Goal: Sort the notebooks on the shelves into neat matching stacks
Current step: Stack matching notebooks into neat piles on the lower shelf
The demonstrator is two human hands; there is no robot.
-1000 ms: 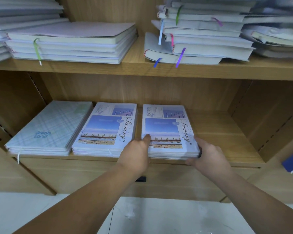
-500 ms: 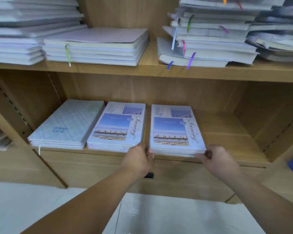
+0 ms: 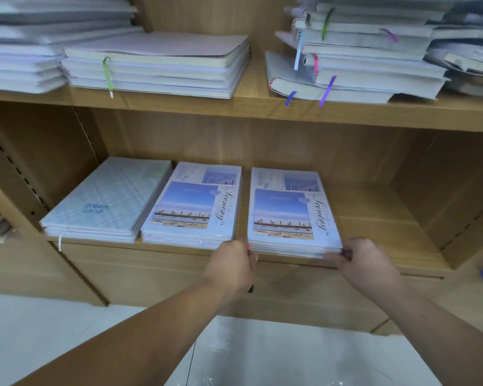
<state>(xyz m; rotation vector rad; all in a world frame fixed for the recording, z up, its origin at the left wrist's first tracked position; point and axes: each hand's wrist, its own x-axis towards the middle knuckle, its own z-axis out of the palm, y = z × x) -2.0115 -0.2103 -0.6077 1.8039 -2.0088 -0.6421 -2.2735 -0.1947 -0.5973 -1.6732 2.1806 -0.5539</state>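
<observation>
Though fingertips hidden, hands, left hand [image 3: 232, 267], right hand [image 3: 366, 263], curled round Scenery stack [image 3: 287, 215] corners.

Three notebook stacks [image 3: 290, 213] lie side by side on the lower shelf [image 3: 374, 218] (more stacks above).
</observation>
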